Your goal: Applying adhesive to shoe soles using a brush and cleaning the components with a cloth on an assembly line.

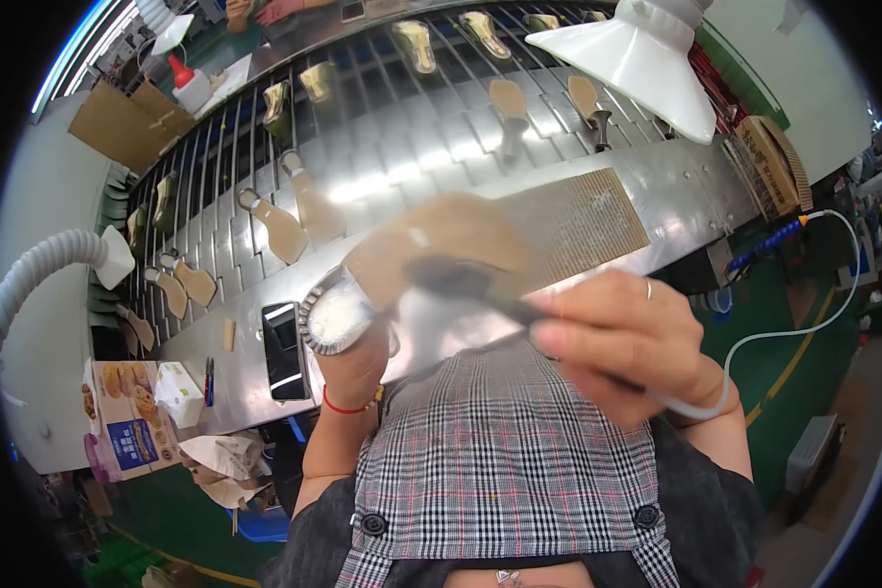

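Note:
A tan shoe sole (436,230), blurred by motion, is held up in front of me. Its heel end shows a whitish face ringed by a ridged dark rim. My left hand (358,363) grips that heel end from below, its fingers mostly hidden behind it. My right hand (622,338) is closed around a slim dark brush (514,309), whose smeared dark head (451,277) lies over the sole; whether it touches cannot be told. A white tube (691,407) runs from the back of the brush past my right wrist.
A sloped metal rack (392,127) holds several soles (274,230) and shoe forms (416,47). A ribbed brown mat (588,220) lies on the metal bench, with a phone (284,353) at left. White hoods (647,59) overhang the right; a cardboard box (769,167) stands beyond the mat.

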`<state>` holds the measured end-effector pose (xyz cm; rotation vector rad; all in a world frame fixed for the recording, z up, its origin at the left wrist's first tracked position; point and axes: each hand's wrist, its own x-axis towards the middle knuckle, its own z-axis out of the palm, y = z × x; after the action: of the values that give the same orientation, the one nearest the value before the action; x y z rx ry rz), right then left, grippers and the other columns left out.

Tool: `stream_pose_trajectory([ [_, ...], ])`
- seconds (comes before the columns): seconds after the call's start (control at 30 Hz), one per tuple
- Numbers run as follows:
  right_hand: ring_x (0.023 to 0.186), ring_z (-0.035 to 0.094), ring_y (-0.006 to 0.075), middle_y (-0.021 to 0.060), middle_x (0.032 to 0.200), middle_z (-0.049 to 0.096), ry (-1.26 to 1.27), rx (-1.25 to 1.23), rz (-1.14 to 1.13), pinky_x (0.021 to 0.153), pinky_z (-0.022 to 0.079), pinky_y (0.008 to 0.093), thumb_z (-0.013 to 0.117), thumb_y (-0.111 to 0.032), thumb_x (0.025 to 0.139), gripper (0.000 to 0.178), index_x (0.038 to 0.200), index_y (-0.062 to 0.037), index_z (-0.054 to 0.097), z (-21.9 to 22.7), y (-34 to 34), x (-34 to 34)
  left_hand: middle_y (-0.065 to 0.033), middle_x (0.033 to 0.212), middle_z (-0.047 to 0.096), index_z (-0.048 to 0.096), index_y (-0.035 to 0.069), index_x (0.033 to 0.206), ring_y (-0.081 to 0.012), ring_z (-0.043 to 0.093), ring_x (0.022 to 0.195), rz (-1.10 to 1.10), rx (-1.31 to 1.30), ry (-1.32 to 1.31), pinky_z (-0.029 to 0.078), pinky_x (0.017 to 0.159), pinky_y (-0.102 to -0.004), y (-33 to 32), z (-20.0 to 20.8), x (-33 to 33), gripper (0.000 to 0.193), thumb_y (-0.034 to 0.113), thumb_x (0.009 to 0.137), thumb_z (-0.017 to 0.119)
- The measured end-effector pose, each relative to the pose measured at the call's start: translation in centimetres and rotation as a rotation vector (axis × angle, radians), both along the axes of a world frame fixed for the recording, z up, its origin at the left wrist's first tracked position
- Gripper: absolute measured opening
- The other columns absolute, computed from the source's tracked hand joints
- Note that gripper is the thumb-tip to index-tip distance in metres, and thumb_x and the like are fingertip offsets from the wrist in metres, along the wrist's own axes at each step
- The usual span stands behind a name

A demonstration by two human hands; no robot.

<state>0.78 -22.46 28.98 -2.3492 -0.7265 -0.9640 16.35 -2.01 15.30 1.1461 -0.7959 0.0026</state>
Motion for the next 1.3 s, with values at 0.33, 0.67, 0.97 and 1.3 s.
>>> stream_pose_trajectory([
  [0.33, 0.076, 0.069, 0.0274, 0.0181, 0.094, 0.07, 0.042, 0.1, -0.01, 0.063, 0.056, 0.0317, 0.072, 0.003, 0.068, 0.035, 0.103, 0.0015, 0.069, -1.7, -1.4, -0.1, -0.01, 0.109, 0.066, 0.057, -0.007, 0.121, -0.0161, 0.064, 0.093, -0.033, -0.109, 0.159, 0.051, 0.08, -0.0273, -0.5, 1.4, 1.0, 0.043, -0.014, 0.079, 0.063],
  [0.67, 0.08, 0.07, 0.0272, 0.0177, 0.092, 0.07, 0.134, 0.404, -0.128, 0.07, 0.054, 0.0309, 0.067, -0.001, 0.076, 0.028, 0.104, 0.0036, 0.067, -4.5, -5.9, -0.7, -0.0034, 0.1, 0.063, 0.059, -0.001, 0.115, -0.0096, 0.054, 0.08, 0.132, -0.016, 0.147, 0.044, 0.076, -0.0264, -9.2, 2.9, 6.6, 0.025, 0.008, 0.092, 0.064],
  [0.97, 0.09, 0.067, 0.0183, 0.0172, 0.098, 0.069, 0.276, 0.856, -0.278, 0.082, 0.051, 0.0258, 0.06, 0.0, 0.089, 0.024, 0.112, 0.0077, 0.063, -8.5, -8.6, -0.4, -0.0149, 0.129, 0.058, 0.046, -0.005, 0.136, -0.02, 0.056, 0.115, -0.036, 0.385, 0.583, 0.041, 0.1, -0.0314, -19.1, -6.4, 14.2, 0.053, 0.018, 0.091, 0.065],
  [1.3, 0.089, 0.067, 0.0202, 0.0175, 0.1, 0.069, 0.354, 1.071, -0.271, 0.084, 0.053, 0.0307, 0.059, 0.0, 0.09, 0.024, 0.112, 0.0095, 0.062, -11.3, -9.7, 0.0, -0.0134, 0.121, 0.063, 0.049, 0.0, 0.132, -0.0165, 0.062, 0.102, 0.419, 0.469, -0.105, 0.047, 0.088, -0.0264, -5.9, -15.7, 30.8, 0.042, 0.021, 0.097, 0.057],
])
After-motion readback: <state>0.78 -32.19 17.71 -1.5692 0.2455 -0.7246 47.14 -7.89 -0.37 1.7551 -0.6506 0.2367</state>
